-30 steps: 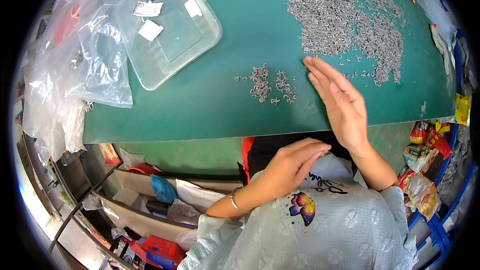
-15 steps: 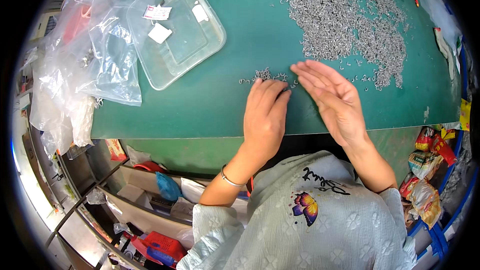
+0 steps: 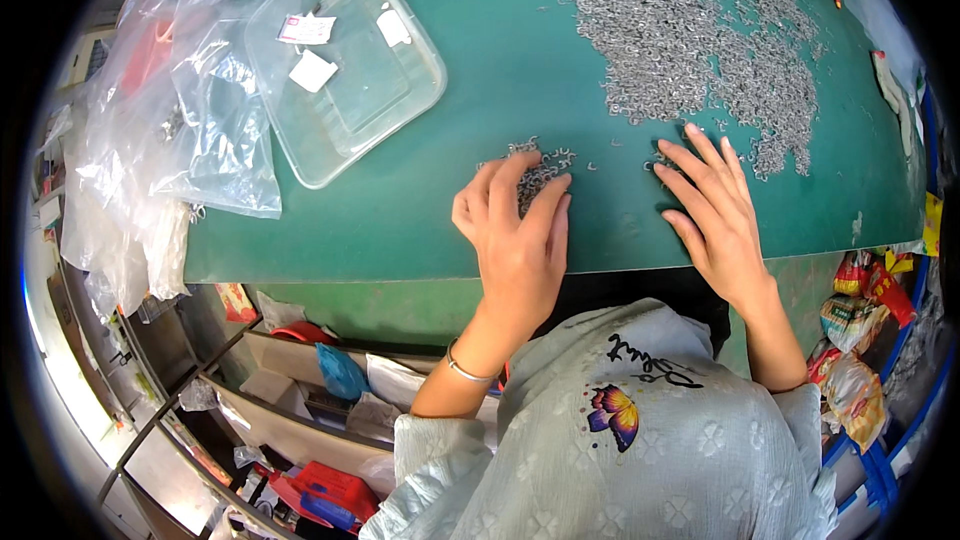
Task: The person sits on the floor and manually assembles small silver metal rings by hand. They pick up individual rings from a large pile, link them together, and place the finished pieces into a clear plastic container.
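A clear container (image 3: 372,105) holds white papers (image 3: 313,71), one printed. My left hand (image 3: 518,245) curls over small metal pieces (image 3: 536,190), grasping or not I cannot tell; my right hand (image 3: 722,220) spreads its fingers.

Two clip piles (image 3: 533,188) (image 3: 650,45), one tub (image 3: 375,105)

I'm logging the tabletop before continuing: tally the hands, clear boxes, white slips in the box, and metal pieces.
Hands (left hand, right hand): 2
Clear box: 1
White slips: 3
Metal pieces: too many to count
Total without metal pieces: 6
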Demonstrator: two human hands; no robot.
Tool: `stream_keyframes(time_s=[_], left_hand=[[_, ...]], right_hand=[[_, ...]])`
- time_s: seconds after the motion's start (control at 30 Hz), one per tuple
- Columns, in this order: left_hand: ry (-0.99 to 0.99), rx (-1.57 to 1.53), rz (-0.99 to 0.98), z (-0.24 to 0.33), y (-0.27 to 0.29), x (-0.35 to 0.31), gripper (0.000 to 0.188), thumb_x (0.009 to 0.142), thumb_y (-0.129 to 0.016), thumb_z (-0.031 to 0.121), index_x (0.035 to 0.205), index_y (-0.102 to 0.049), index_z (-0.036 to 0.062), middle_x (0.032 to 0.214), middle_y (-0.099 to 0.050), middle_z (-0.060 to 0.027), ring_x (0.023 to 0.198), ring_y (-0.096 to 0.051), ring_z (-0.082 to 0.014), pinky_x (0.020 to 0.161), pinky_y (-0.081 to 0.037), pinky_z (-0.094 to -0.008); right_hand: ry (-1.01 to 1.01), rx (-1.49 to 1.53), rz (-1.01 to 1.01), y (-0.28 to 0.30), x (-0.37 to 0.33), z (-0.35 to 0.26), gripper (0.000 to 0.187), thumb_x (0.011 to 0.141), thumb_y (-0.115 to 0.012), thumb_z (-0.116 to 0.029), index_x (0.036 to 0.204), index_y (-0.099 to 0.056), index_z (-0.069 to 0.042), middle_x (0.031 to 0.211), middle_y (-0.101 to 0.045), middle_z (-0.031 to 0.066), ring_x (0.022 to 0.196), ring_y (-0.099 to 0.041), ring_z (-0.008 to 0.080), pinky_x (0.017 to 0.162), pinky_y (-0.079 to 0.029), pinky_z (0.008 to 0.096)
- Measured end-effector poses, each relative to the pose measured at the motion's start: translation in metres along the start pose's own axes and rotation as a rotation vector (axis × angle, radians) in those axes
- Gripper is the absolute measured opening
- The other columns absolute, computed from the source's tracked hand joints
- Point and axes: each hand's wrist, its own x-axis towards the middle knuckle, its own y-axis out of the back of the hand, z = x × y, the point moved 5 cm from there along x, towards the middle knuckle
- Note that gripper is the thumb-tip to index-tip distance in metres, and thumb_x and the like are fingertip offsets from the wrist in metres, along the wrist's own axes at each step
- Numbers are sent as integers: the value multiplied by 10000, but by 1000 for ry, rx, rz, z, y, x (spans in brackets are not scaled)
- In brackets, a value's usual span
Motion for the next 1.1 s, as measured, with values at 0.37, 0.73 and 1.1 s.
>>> stream_keyframes(time_s=[0.37,0.73,1.1], left_hand=[[-141,-80,-248,42,-47,18,427,854,-604,-9,1269,-536,-80,1392,-484,-203,1342,-429,-374,1114,-271,-616],[-58,-27,-112,3,-18,-3,356,856,-642,-22,1205,-588,-68,1290,-554,-175,1263,-515,-349,1119,-309,-588],[-58,-2,-53,20,-31,19,407,866,-638,15,1265,-561,-11,1353,-492,-201,1287,-476,-387,1117,-307,-582]], right_hand=[[19,43,8,4,-5,26,437,813,-713,-137,1222,-603,-30,1402,-519,84,1391,-402,320,1142,-277,564],[155,125,42,11,3,11,526,736,-769,-138,1213,-604,8,1369,-536,141,1363,-416,374,1113,-316,568],[88,-25,5,12,-13,44,529,800,-736,-200,1259,-579,11,1406,-490,140,1395,-357,356,1141,-245,590]])
